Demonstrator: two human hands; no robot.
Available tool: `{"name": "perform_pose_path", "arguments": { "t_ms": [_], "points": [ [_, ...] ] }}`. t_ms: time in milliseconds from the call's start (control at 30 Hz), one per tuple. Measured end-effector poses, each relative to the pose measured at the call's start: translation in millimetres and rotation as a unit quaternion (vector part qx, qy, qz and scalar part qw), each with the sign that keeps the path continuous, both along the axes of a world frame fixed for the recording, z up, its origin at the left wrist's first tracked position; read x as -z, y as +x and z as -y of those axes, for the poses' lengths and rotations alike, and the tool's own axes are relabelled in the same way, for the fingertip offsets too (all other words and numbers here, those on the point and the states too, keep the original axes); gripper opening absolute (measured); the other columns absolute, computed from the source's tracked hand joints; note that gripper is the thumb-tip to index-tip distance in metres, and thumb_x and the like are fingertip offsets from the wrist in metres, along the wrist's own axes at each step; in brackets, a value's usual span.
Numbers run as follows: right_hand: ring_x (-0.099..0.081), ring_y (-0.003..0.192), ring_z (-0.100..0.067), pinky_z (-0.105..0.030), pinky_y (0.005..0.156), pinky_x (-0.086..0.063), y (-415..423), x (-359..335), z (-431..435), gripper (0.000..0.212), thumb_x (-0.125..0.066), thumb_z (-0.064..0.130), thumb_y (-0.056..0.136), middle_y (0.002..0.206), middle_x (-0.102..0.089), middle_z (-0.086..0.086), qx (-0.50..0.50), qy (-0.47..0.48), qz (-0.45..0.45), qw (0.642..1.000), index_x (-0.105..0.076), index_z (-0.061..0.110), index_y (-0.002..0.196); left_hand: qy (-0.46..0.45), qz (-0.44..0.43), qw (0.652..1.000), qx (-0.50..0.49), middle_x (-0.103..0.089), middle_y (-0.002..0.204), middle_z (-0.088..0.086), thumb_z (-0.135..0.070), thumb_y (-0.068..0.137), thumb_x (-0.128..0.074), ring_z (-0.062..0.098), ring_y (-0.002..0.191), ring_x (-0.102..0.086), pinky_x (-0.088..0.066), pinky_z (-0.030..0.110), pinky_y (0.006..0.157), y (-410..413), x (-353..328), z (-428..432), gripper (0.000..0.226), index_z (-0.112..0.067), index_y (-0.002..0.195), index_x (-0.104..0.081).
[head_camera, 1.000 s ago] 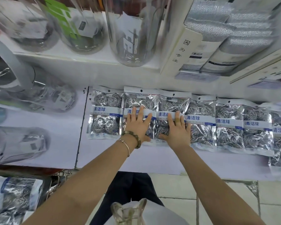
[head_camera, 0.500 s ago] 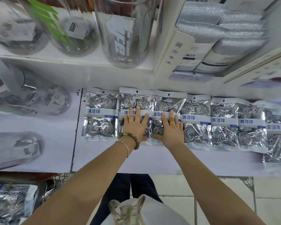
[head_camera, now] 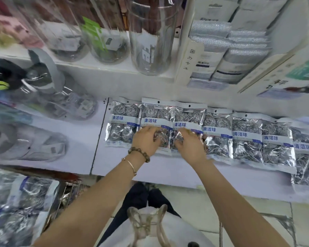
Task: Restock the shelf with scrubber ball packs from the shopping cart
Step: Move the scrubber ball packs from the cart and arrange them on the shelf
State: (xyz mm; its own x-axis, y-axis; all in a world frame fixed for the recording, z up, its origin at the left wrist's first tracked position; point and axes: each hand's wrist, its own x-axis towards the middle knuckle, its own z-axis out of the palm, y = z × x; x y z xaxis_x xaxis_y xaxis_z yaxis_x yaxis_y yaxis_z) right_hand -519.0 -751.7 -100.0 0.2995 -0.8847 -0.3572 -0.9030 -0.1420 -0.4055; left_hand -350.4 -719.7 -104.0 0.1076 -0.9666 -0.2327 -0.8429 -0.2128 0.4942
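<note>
Several scrubber ball packs lie flat in a row on the white shelf, each clear with silver balls and a blue-and-white label. My left hand, with a bead bracelet at the wrist, rests with bent fingers on the lower half of the second pack. My right hand rests the same way on the third pack. Both hands are blurred and both packs stay flat on the shelf. More packs lie in the wire shopping cart at the lower left.
Clear glass jars stand on the upper shelf. Boxed silver cloths sit to their right. Bottles and jugs lie left of the pack row, past a shelf seam. Tiled floor shows below the shelf edge.
Both hands lay flat with straight fingers on the packs before. Now their fingers are bent and the hands have drawn slightly back. The camera has tilted up a little.
</note>
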Motion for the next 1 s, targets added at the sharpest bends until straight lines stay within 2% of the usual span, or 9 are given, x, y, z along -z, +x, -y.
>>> {"name": "perform_pose_path", "arguments": {
  "t_ms": [100,233,333,467,567,733,833,1000],
  "points": [
    [-0.051,0.117,-0.031,-0.037,0.093,-0.042,14.6,-10.0,-11.9,0.051,-0.055,0.026,0.092,0.136,-0.049,-0.013,-0.037,-0.010,0.046,0.998,-0.041,0.014,0.139,-0.010,-0.018,0.997,-0.075,-0.058,0.121,0.001,-0.029,0.088,-0.055,0.018,0.090,-0.060,-0.049,0.035,0.085,11.7,-11.0,-26.5,0.032,-0.021,0.118,-0.058],
    [-0.048,0.122,-0.030,-0.037,0.094,-0.042,43.4,-17.0,-32.3,0.051,-0.057,0.026,0.091,0.136,-0.050,-0.013,-0.085,0.008,0.111,0.990,-0.042,0.017,0.139,-0.051,-0.063,0.979,-0.188,-0.058,0.121,0.001,-0.023,0.086,-0.056,0.020,0.100,-0.059,-0.049,0.033,0.085,34.1,-21.8,-78.5,0.027,-0.020,0.113,-0.061],
    [-0.049,0.120,-0.029,-0.034,0.090,-0.041,72.1,-18.6,-50.9,0.049,-0.056,0.026,0.091,0.135,-0.050,-0.013,-0.140,0.028,0.126,0.982,-0.044,0.017,0.137,-0.083,-0.081,0.954,-0.276,-0.059,0.117,0.002,-0.018,0.085,-0.059,0.018,0.100,-0.058,-0.046,0.030,0.087,49.5,-30.6,-124.3,0.027,-0.016,0.112,-0.062],
    [-0.048,0.123,-0.027,-0.033,0.095,-0.040,108.1,-20.5,-83.3,0.048,-0.057,0.028,0.091,0.137,-0.050,-0.009,-0.213,0.057,0.163,0.962,-0.046,0.016,0.136,-0.080,-0.076,0.914,-0.391,-0.059,0.112,0.003,-0.018,0.086,-0.059,0.013,0.092,-0.056,-0.047,0.029,0.084,65.6,-40.7,-187.1,0.027,-0.015,0.113,-0.061],
    [-0.046,0.125,-0.022,-0.031,0.100,-0.037,132.9,-24.6,-109.8,0.045,-0.056,0.028,0.091,0.137,-0.050,-0.005,-0.268,0.072,0.174,0.945,-0.048,0.015,0.133,-0.065,-0.054,0.883,-0.461,-0.060,0.112,-0.001,-0.021,0.085,-0.059,0.014,0.095,-0.058,-0.047,0.028,0.083,77.0,-48.6,-233.8,0.029,-0.020,0.113,-0.060],
    [-0.050,0.118,-0.020,-0.030,0.095,-0.040,177.6,-34.5,-159.6,0.040,-0.055,0.026,0.090,0.131,-0.053,-0.002,-0.348,0.077,0.186,0.916,-0.053,0.016,0.129,-0.026,-0.002,0.838,-0.545,-0.057,0.119,-0.007,-0.031,0.086,-0.056,0.014,0.098,-0.059,-0.050,0.033,0.081,97.2,-60.6,-303.3,0.031,-0.029,0.117,-0.056],
    [-0.050,0.118,-0.021,-0.028,0.094,-0.039,203.7,-37.8,-191.9,0.043,-0.055,0.027,0.090,0.132,-0.053,-0.003,-0.411,0.074,0.165,0.893,-0.052,0.017,0.131,-0.019,0.001,0.809,-0.587,-0.058,0.121,-0.004,-0.029,0.087,-0.054,0.014,0.101,-0.058,-0.051,0.034,0.082,113.0,-65.3,-341.5,0.032,-0.026,0.119,-0.056],
    [-0.051,0.116,-0.022,-0.029,0.090,-0.040,251.0,-36.9,-250.4,0.042,-0.053,0.029,0.092,0.132,-0.053,-0.006,-0.477,0.065,0.136,0.866,-0.051,0.017,0.132,-0.022,-0.004,0.769,-0.639,-0.060,0.117,-0.006,-0.022,0.086,-0.056,0.014,0.102,-0.057,-0.044,0.025,0.079,140.9,-62.2,-409.3,0.025,-0.027,0.111,-0.059]
  ]
}}
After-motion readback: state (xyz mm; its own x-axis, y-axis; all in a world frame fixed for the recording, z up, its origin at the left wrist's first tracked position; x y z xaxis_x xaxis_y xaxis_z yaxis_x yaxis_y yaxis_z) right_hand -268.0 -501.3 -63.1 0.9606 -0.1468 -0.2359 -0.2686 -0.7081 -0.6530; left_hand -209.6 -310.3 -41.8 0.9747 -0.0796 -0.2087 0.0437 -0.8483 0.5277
